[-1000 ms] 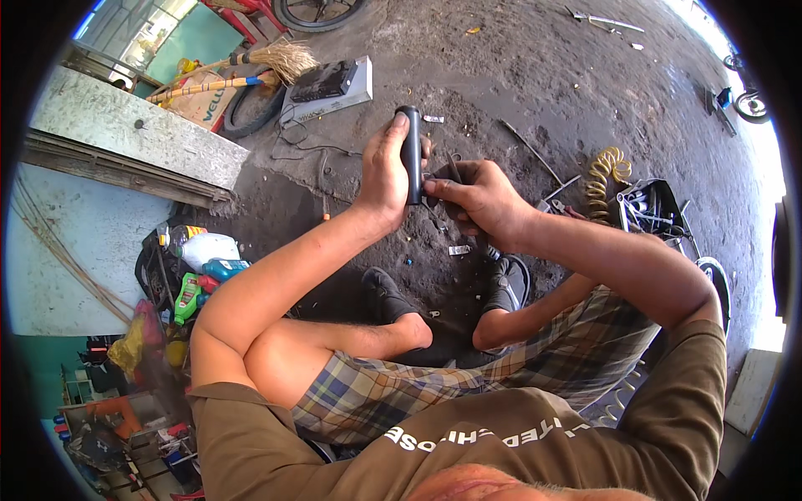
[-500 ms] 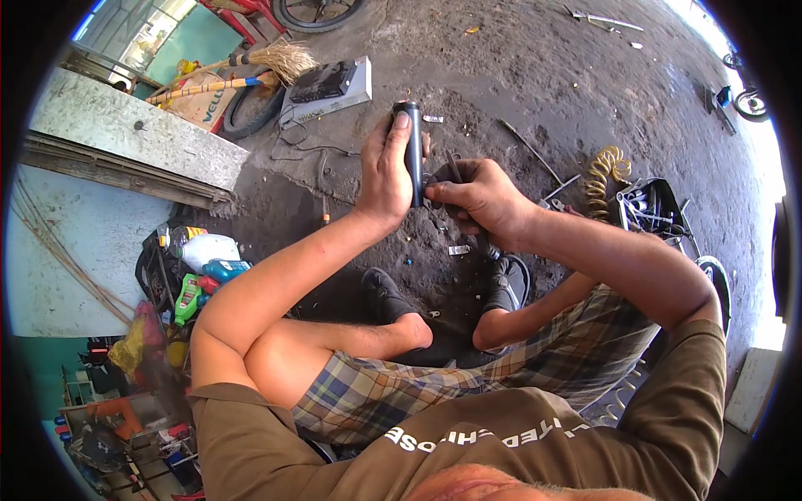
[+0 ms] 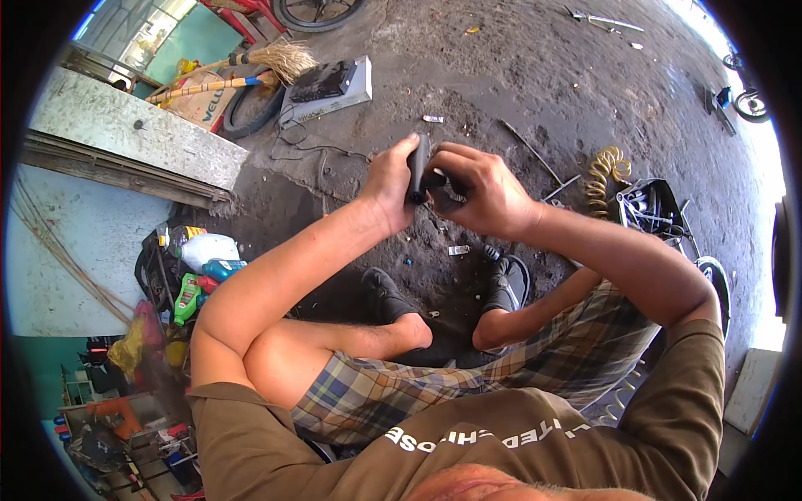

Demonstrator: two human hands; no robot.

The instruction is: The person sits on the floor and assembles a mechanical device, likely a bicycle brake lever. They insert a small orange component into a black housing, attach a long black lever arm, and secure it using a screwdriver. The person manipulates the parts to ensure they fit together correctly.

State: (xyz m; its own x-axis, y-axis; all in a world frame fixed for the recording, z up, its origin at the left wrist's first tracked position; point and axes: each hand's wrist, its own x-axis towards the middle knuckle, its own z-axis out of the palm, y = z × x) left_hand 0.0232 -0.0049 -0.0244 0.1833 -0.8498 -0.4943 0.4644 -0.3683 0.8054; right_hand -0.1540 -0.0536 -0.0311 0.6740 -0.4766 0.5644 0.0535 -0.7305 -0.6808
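A black tube [image 3: 420,159] is gripped in my left hand [image 3: 388,179], thumb along its side. Its near end tips toward me and shows a dark round face. Close against that end, my right hand [image 3: 489,188] is closed, with its fingers curled around a dark piece [image 3: 435,179] that looks rounded at its tip. The fingers cover most of this piece, so its kind cannot be told. Both hands are held up in front of me, above the ground between my feet.
Dark, dirty ground [image 3: 468,75] spreads ahead. A grey-white box [image 3: 355,88] stands at the far left beside a straw broom [image 3: 280,60]. Bottles [image 3: 209,249] cluster at left. On the right lie a coiled yellowish hose [image 3: 597,179], a bin of metal parts [image 3: 652,204] and a thin rod [image 3: 530,150].
The tube has tilted, its near end now turned up toward me, and my left hand has come slightly nearer. My right hand has turned and moved up beside the tube.
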